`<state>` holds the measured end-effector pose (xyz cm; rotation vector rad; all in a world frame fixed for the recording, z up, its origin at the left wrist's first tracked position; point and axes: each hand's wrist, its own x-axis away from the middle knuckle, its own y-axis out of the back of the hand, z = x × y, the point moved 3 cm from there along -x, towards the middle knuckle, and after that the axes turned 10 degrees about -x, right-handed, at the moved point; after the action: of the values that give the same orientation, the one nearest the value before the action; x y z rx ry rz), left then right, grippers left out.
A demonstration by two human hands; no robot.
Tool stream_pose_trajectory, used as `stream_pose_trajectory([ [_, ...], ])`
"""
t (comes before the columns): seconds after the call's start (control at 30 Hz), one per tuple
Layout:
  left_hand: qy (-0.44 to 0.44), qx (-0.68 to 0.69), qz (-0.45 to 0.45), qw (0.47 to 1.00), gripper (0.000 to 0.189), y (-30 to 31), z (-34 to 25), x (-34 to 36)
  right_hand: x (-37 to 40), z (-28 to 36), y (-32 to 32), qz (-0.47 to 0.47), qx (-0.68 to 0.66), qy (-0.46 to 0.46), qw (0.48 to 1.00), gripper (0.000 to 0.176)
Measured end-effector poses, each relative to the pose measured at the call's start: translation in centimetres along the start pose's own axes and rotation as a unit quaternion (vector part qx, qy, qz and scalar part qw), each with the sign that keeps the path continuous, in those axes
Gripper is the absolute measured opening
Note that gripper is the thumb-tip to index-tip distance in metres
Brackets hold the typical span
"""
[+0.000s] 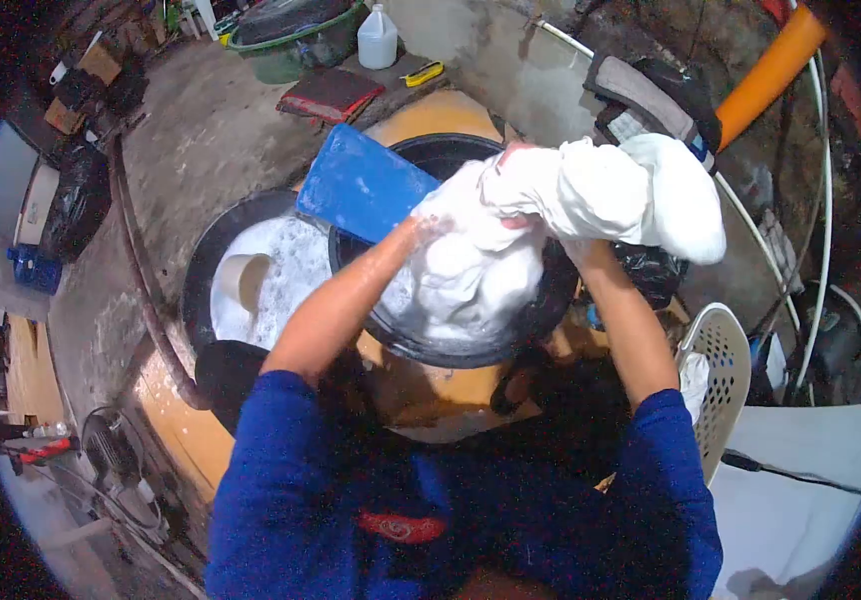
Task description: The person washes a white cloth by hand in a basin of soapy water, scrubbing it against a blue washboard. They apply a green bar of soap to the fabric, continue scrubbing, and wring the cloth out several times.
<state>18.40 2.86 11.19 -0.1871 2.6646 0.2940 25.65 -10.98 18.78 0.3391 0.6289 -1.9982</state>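
A bunched, wet white cloth [606,190] is held up over a black basin [421,350], its bulging end hanging past the right rim. My left hand [436,218] grips the cloth's left part and is covered with thick suds. On the other side, my right hand [576,245] is closed on the cloth from below, its fingers mostly hidden by the folds. Pinkish patches show among the folds. More white, sudsy material [471,290] fills the basin below. A blue plastic board [363,182] leans at the basin's left rim, beside my left hand.
Left of the basin, a dark tub [201,265] holds foamy water and a cream dipper [244,282]. A perforated white basket [721,375] stands at right. Behind are a yellow-handled brush [424,74], a translucent jug [378,40] and a green tub [296,62]. An orange pipe [771,75] slants at upper right.
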Motion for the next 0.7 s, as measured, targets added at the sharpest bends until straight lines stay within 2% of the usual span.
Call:
stream_pose_trajectory([
  [0.1, 0.074, -0.029, 0.135, 0.988, 0.050, 0.8, 0.8, 0.9, 0.0, -2.8, 1.7, 0.009, -0.046, -0.049, 0.998, 0.033],
  [0.2, 0.167, 0.024, 0.209, 0.963, 0.052, 0.3, 3.1, 1.2, 0.6, -5.9, 3.6, 0.006, -0.076, -0.096, 0.992, 0.034],
  [0.33, 0.258, 0.158, 0.218, 0.928, 0.054, -0.8, 6.5, 2.3, 2.9, -10.3, 5.7, -0.021, -0.068, -0.146, 0.987, 0.035],
  [0.43, 0.293, 0.207, 0.178, 0.916, 0.056, -1.2, 7.5, 3.8, 4.7, -13.9, 5.5, -0.050, 0.036, -0.134, 0.989, 0.035],
  [0.5, 0.284, 0.131, 0.097, 0.945, 0.057, -1.2, 6.9, 4.5, 4.3, -16.4, 5.6, -0.121, 0.131, -0.098, 0.979, 0.036],
  [0.53, 0.196, -0.156, 0.041, 0.967, 0.053, -1.0, 5.5, 4.0, 3.8, -17.1, 5.6, -0.184, 0.140, -0.090, 0.969, 0.036],
  [0.57, 0.190, -0.228, -0.096, 0.950, 0.060, -1.7, 6.4, 5.0, 2.7, -15.7, 4.7, -0.270, 0.052, -0.096, 0.957, 0.038],
  [0.6, 0.180, -0.294, -0.233, 0.909, 0.067, -3.0, 7.1, 6.5, 3.1, -20.1, 8.2, -0.393, -0.032, -0.146, 0.907, 0.025],
  [0.63, 0.198, -0.404, -0.252, 0.857, 0.068, -5.4, 3.3, 6.6, 3.3, -19.2, 7.5, -0.445, -0.063, -0.096, 0.888, 0.019],
  [0.67, 0.184, -0.436, -0.184, 0.862, 0.062, -7.3, 0.0, 6.1, 3.2, -17.5, 6.1, -0.494, -0.095, -0.045, 0.863, 0.014],
  [0.7, 0.152, -0.533, -0.220, 0.802, 0.064, -9.2, 0.4, 6.3, 3.5, -16.1, 4.7, -0.547, -0.077, -0.065, 0.831, 0.015],
])
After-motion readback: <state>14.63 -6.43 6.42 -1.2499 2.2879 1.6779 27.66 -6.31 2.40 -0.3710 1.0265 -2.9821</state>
